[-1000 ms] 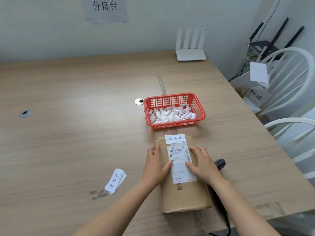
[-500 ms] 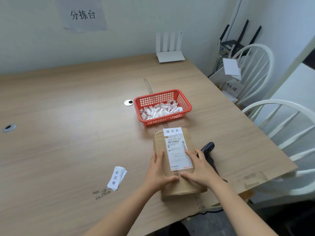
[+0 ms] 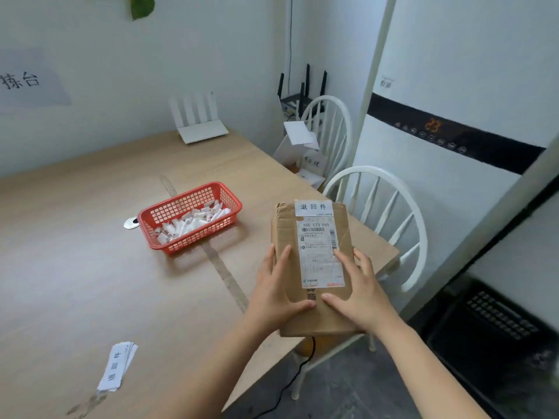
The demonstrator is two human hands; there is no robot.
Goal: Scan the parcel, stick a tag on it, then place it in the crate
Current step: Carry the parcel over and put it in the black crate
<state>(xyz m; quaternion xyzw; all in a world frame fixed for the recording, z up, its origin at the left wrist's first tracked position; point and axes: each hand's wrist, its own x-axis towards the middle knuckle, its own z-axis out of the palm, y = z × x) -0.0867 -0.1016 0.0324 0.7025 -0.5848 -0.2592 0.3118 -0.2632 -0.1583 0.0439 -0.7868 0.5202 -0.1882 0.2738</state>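
I hold a brown cardboard parcel (image 3: 284, 240) in both hands, lifted above the right edge of the wooden table (image 3: 75, 267). A white shipping label and a small white tag (image 3: 313, 207) with black characters are stuck on its top. My left hand (image 3: 276, 293) grips its left side and near edge, and my right hand (image 3: 361, 293) grips its right side. A black crate (image 3: 496, 334) stands on the floor at the lower right. The scanner is hidden; only its black cable (image 3: 290, 385) hangs below the parcel.
A red basket (image 3: 169, 249) of white paper rolls sits mid-table, and a stack of white tags (image 3: 116, 367) lies near the front edge. Two white chairs (image 3: 393, 213) stand to the right of the table. A white router (image 3: 201, 131) is at the far edge.
The parcel has left the table surface and moved right, past the table's edge, held in both hands. The view has swung right, bringing the chairs and the black crate into sight.
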